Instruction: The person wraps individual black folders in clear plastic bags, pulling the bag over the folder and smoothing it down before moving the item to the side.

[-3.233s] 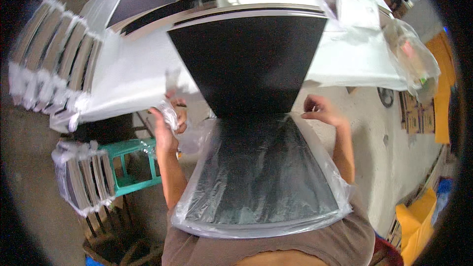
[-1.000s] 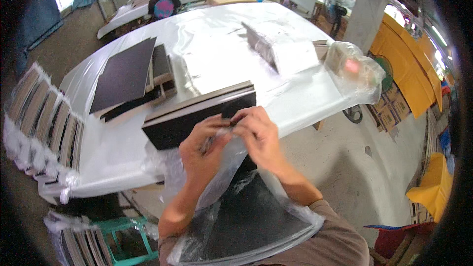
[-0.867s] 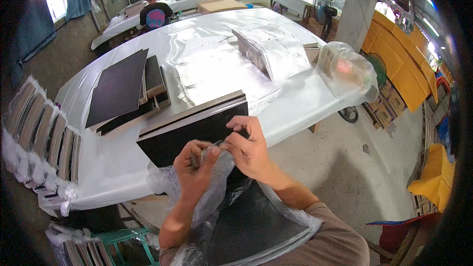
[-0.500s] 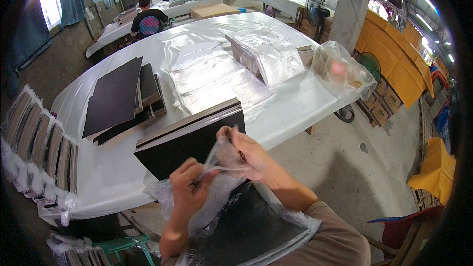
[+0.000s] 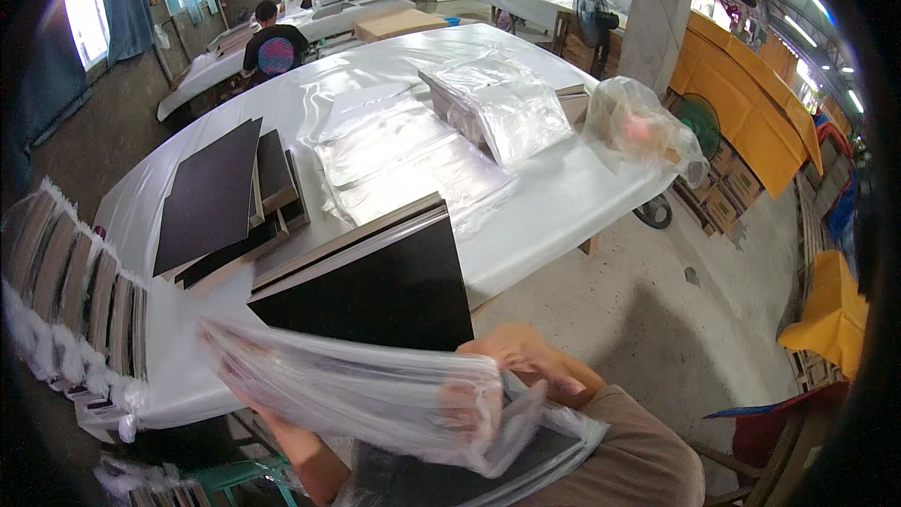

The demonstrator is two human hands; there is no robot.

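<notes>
A clear plastic bag [image 5: 366,390] is stretched sideways in front of me, blurred by motion. My left hand [image 5: 230,357] grips its left end, with the fingers showing only dimly through the film. At the bag's other end is my right hand [image 5: 516,357], closed on the plastic, its fingers partly hidden and smeared. Just beyond the bag, a stack of black-faced boards [image 5: 375,286] stands at the table's near edge, touched by neither hand. Below my hands, another black board [image 5: 404,474] lies on my lap, partly covered by clear film.
The table [image 5: 544,225] has a white plastic cover. On it are black panels [image 5: 208,192], flat clear bags [image 5: 413,164] and a film-wrapped stack [image 5: 502,113]. Wrapped boards [image 5: 80,282] stand at the left edge. A person [image 5: 274,47] sits beyond the table; a fan [image 5: 593,23] stands by a pillar.
My hands have moved apart, the left one going left, and the bunched plastic bag is now spread out between them. My view has shifted slightly; the boards stay in place.
</notes>
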